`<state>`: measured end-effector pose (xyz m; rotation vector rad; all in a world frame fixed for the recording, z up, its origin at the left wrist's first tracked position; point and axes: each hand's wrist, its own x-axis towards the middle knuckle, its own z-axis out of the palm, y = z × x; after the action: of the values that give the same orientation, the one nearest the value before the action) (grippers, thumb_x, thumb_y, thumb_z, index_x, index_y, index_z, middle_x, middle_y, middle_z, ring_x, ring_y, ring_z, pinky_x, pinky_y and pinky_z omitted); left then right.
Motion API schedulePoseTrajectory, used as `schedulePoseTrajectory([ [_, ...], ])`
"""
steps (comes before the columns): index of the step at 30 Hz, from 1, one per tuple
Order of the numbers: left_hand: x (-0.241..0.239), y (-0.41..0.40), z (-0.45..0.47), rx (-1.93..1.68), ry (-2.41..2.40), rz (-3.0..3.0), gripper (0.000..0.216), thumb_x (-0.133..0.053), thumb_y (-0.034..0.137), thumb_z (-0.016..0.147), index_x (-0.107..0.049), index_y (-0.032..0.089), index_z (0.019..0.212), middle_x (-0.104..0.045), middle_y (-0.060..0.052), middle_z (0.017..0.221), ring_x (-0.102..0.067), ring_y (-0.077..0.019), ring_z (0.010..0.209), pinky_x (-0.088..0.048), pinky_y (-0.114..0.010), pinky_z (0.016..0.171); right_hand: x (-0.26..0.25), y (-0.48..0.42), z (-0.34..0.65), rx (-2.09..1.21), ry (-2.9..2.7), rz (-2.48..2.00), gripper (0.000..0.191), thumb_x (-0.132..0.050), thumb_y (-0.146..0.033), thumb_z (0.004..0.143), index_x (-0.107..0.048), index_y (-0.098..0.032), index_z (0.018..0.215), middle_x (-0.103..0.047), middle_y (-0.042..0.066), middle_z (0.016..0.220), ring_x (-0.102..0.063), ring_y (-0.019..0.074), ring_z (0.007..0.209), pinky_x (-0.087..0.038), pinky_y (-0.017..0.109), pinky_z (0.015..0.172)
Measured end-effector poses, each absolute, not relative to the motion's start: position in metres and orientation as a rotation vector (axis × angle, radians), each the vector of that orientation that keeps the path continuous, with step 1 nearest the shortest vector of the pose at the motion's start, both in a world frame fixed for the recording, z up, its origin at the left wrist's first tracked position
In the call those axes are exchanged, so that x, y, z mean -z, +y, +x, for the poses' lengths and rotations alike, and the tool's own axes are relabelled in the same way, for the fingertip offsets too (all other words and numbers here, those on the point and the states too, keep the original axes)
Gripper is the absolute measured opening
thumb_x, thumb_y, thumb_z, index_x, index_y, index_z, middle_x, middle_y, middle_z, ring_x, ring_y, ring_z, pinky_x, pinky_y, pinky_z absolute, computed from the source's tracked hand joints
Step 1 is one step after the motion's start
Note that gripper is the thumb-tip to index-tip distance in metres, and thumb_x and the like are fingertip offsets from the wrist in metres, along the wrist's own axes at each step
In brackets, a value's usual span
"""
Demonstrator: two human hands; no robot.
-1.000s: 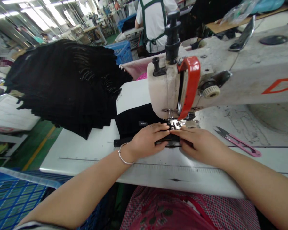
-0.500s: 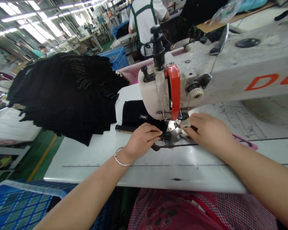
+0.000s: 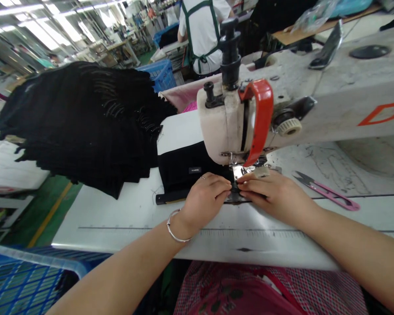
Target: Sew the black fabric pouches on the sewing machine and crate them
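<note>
A black fabric piece (image 3: pixel 177 164) with a small white-lettered label (image 3: pixel 195 170) lies partly under the head of a sewing machine (image 3: pixel 216 127). Its near edge has a folded dark strip (image 3: pixel 170 197). My left hand (image 3: pixel 207 197), wearing a bracelet, is closed on that edge just left of the presser foot (image 3: pixel 238 171). From the other side, my right hand (image 3: pixel 277 192) pinches the cloth close to the foot, with a pale band around one finger. The fingertips of both hands nearly meet; they hide the cloth's end. Pink-handled thread snips (image 3: pixel 328 192) lie right of my right hand.
A tall stack of black fabric pieces (image 3: pixel 79 127) stands on the table's left. A blue plastic basket (image 3: pixel 29 280) sits below the table at the left. A printed ruler line (image 3: pixel 134 228) runs along the front. Beyond the machine, a person in an apron (image 3: pixel 203 35) faces away.
My right hand has come left and closer to my left hand at the presser foot. The labelled cloth has moved toward me, and the snips are now uncovered. The camera view has shifted slightly.
</note>
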<state>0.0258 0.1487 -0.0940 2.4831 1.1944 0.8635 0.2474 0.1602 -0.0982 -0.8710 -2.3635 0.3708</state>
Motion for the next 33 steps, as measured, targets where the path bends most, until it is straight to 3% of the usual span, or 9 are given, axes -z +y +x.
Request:
schedulePoseTrajectory([
  [10, 0.096, 0.175, 0.029, -0.925, 1.224, 2.518, 0.006, -0.068, 0.015, 0.083, -0.069, 0.019, 0.088, -0.073, -0.002, 0.093, -0.066, -0.0174, 0.091, -0.053, -0.036, 0.088, 0.104, 0.17, 0.246, -0.263, -2.412, -1.013, 0.018, -0.052, -0.019, 0.093, -0.069, -0.019, 0.095, -0.07, 0.009, 0.102, -0.062, 0.0244, 0.098, -0.05, 0.038, 0.083],
  [20, 0.101, 0.181, 0.029, -0.892, 1.35, 2.488, 0.009, -0.067, 0.016, 0.083, -0.071, 0.022, 0.089, -0.073, -0.002, 0.092, -0.065, -0.0206, 0.092, -0.054, -0.038, 0.086, 0.105, 0.172, 0.243, -0.042, -2.419, -1.111, 0.017, -0.055, -0.019, 0.091, -0.069, -0.018, 0.1, -0.07, 0.009, 0.097, -0.06, 0.0234, 0.082, -0.047, 0.035, 0.071],
  [33, 0.101, 0.181, 0.03, -0.908, 1.352, 2.481, 0.01, -0.07, 0.015, 0.081, -0.071, 0.022, 0.087, -0.073, -0.002, 0.091, -0.065, -0.0209, 0.091, -0.054, -0.039, 0.085, 0.104, 0.173, 0.24, -0.105, -2.402, -1.103, 0.016, -0.053, -0.017, 0.091, -0.068, -0.019, 0.097, -0.07, 0.008, 0.096, -0.061, 0.0224, 0.084, -0.047, 0.033, 0.072],
])
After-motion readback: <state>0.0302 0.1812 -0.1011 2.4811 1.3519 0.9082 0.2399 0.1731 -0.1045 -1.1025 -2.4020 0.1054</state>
